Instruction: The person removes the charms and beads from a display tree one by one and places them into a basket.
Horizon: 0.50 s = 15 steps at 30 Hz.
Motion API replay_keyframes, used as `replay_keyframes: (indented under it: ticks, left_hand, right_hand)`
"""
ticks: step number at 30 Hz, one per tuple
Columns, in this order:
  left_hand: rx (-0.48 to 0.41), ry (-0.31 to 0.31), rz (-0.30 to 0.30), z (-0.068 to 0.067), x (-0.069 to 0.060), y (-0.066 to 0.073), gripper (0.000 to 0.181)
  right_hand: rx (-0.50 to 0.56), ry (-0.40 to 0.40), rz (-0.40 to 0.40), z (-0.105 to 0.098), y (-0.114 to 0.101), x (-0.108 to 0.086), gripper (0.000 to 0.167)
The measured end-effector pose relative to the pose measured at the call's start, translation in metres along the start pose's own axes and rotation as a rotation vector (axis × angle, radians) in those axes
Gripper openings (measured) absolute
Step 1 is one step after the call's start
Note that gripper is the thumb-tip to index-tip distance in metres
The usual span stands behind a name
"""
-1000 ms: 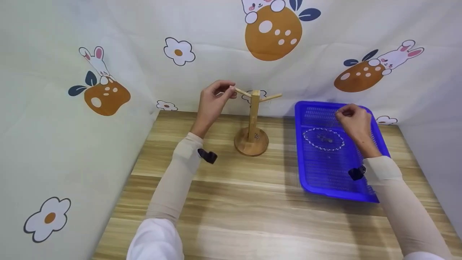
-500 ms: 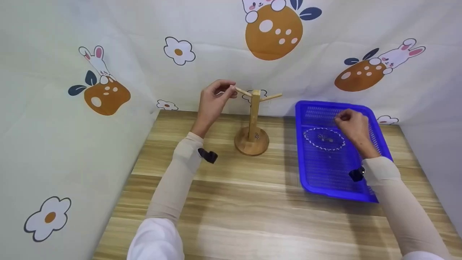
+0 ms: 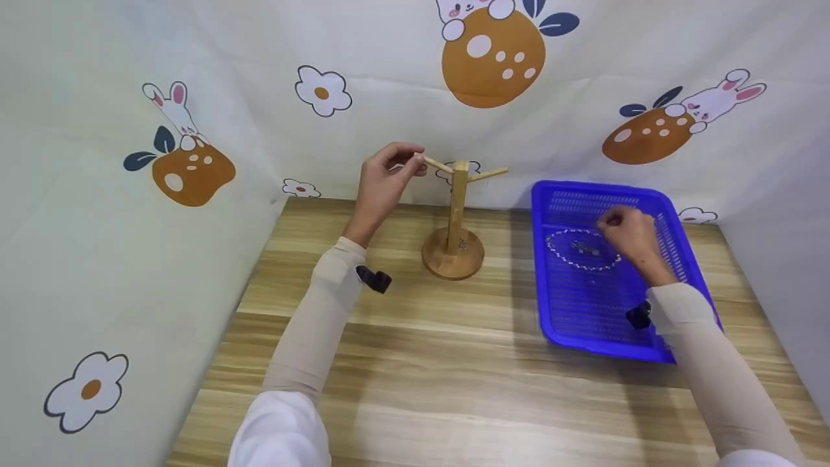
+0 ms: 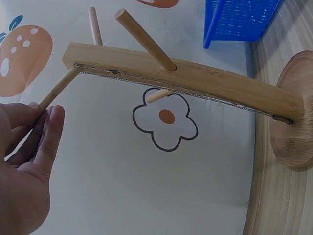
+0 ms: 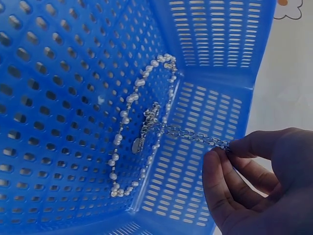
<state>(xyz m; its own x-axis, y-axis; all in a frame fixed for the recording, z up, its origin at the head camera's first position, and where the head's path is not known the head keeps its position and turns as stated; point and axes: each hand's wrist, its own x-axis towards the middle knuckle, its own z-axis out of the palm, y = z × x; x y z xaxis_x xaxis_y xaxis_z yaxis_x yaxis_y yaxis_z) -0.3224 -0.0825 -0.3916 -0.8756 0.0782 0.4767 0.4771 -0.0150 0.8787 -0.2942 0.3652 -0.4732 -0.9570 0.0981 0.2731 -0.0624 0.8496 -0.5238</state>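
Note:
My left hand (image 3: 384,185) pinches the tip of a peg (image 4: 59,88) near the top of a wooden jewelry stand (image 3: 458,207). From that peg a thin silver chain (image 4: 176,91) hangs down along the post to the round base. Over the blue basket (image 3: 543,279), my right hand (image 3: 630,239) holds a silver chain necklace (image 5: 195,136) between thumb and fingers. The chain runs down taut to a small bunch with a pendant (image 5: 136,145), low in the basket. Around that bunch lies a loop of pearl necklace (image 5: 115,157).
Another peg (image 3: 489,174) juts out to the right of the stand's post. The basket stands at the right on the wooden table (image 3: 415,363). A patterned cloth (image 3: 389,39) closes off the back and sides.
My right hand has sunk a little toward the basket and shifted slightly left, still pinching the chain. My left hand stays on the peg.

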Motion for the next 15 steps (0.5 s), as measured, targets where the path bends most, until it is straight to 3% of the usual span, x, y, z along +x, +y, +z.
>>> replay_keyframes:
  ticks: [15]
  left_hand:
    - [-0.006,0.001,-0.009,0.0001,-0.0003,0.0006,0.015]
  right_hand:
    - [-0.038,-0.126,-0.02,0.0087,0.0051,-0.0025,0.013]
